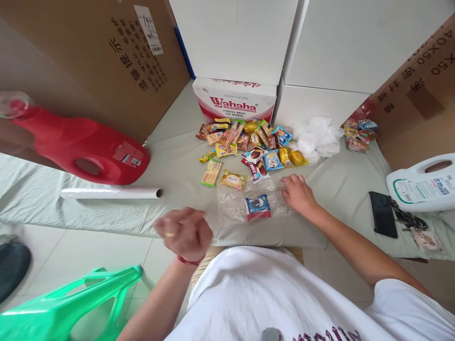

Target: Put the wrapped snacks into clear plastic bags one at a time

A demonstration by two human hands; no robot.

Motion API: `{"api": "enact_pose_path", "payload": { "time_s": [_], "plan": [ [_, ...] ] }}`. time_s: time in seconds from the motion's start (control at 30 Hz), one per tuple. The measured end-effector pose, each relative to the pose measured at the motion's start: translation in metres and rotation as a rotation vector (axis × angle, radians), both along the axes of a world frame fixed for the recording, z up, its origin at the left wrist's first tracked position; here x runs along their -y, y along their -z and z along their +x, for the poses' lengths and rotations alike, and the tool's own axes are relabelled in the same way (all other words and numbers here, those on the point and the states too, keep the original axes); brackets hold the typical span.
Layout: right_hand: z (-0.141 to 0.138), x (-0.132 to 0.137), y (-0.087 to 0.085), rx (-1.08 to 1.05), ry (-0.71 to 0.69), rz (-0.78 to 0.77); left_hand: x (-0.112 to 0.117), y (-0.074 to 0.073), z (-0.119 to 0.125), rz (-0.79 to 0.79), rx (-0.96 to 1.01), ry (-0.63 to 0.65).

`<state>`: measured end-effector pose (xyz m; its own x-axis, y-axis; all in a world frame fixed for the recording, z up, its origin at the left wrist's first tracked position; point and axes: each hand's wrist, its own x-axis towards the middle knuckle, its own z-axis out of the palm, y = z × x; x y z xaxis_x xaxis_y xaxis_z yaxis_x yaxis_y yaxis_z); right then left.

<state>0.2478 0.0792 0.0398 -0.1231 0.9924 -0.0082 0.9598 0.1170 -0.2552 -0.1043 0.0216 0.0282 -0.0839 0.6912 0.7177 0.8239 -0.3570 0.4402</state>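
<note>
The white-and-red box (234, 102) reads "Wahaha" over "PURIFIED WATER FOR DRINKING", the left brown carton (78, 57) "温馨提示", and the right brown carton (401, 125) "40X50".

Snacks (254, 140) block the box (232, 103); leftward cloth (174, 156) is free.

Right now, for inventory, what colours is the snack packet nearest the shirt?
The packet is mostly blue, red below; see head view.

Red btl (94, 144); blk phone (383, 214); grn stool (35, 315)
</note>
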Motion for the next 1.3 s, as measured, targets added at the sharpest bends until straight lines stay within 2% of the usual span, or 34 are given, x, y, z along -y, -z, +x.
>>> {"api": "enact_pose_path", "payload": {
  "time_s": [0.07, 0.1, 0.13, 0.17, 0.23, 0.33, 0.47, 0.57, 0.67, 0.77, 0.83, 0.93, 1.0, 1.07, 1.17, 1.23, 1.3],
  "plan": [
    [-0.011, -0.014, -0.009, -0.026, -0.154, 0.117, 0.013, -0.004, 0.029, -0.124, -0.213, 0.41],
    [-0.018, -0.023, -0.012, -0.047, -0.247, 0.133, 0.013, -0.004, 0.045, -0.229, -0.314, 0.546],
    [-0.027, -0.032, -0.013, -0.057, -0.333, 0.128, 0.008, -0.004, 0.06, -0.333, -0.393, 0.622],
    [-0.037, -0.042, -0.013, -0.049, -0.401, 0.109, 0.0, -0.002, 0.073, -0.417, -0.448, 0.642],
    [-0.055, -0.063, -0.011, 0.014, -0.465, 0.05, -0.019, 0.004, 0.091, -0.53, -0.519, 0.614],
    [-0.077, -0.089, -0.003, 0.138, -0.469, -0.044, -0.038, 0.013, 0.098, -0.583, -0.55, 0.536],
    [-0.086, -0.11, -0.002, 0.168, -0.553, -0.154, -0.037, 0.016, 0.098, -0.588, -0.527, 0.421],
    [-0.081, -0.11, -0.014, 0.122, -0.645, -0.136, -0.032, 0.015, 0.1, -0.601, -0.537, 0.399],
    [-0.071, -0.093, -0.031, 0.1, -0.741, -0.091, -0.03, 0.015, 0.103, -0.577, -0.551, 0.401],
    [-0.062, -0.057, -0.037, 0.151, -0.78, -0.076, -0.029, 0.019, 0.102, -0.546, -0.555, 0.377],
    [-0.058, -0.027, -0.028, 0.166, -0.81, -0.06, -0.026, 0.023, 0.101, -0.537, -0.551, 0.344],
    [-0.056, 0.011, -0.001, 0.086, -0.834, -0.025, -0.019, 0.031, 0.098, -0.521, -0.485, 0.323],
    [-0.056, 0.028, 0.018, 0.005, -0.82, 0.0, -0.015, 0.037, 0.092, -0.494, -0.354, 0.33],
    [-0.057, 0.038, 0.032, -0.053, -0.815, 0.021, -0.016, 0.044, 0.081, -0.478, -0.14, 0.299],
    [-0.058, 0.046, 0.038, -0.054, -0.827, 0.014, -0.029, 0.052, 0.056, -0.503, 0.132, 0.099],
    [-0.059, 0.048, 0.035, -0.028, -0.808, -0.019, -0.043, 0.055, 0.039, -0.544, 0.194, -0.047],
    [-0.061, 0.049, 0.03, -0.02, -0.786, -0.054, -0.056, 0.054, 0.029, -0.61, 0.176, -0.061]
  ]
}}
